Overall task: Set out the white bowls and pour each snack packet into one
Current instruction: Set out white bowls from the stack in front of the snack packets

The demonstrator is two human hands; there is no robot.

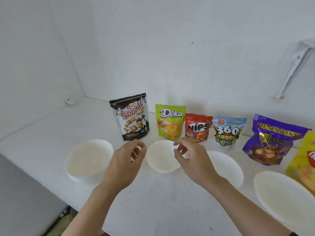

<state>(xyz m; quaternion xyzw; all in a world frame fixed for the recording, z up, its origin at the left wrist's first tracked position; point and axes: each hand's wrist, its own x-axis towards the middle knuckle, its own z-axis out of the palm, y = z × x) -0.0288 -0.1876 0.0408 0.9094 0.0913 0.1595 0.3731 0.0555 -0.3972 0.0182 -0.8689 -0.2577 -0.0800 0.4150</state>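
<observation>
- While both hands hover over it, second white bowl [162, 157] sits on white table [153, 201], between left hand [127, 160] and right hand [190, 159].
- Both hands loosely curled, fingers apart, holding nothing; touching the bowl rim or not, can't tell.
- Leftmost bowl [88, 159] looks like a stack; third bowl [226, 167] partly behind right wrist; fourth bowl [283, 196] at right edge.
- Packets upright in a row behind the bowls, all look unopened: Soomi packet [130, 117], Deka packet [170, 122], Nips packet [197, 127], 360 Kuaci packet [227, 132], purple wafer packet [271, 140], yellow packet [303, 160] cut off by frame.
- White wall [170, 48] behind.
</observation>
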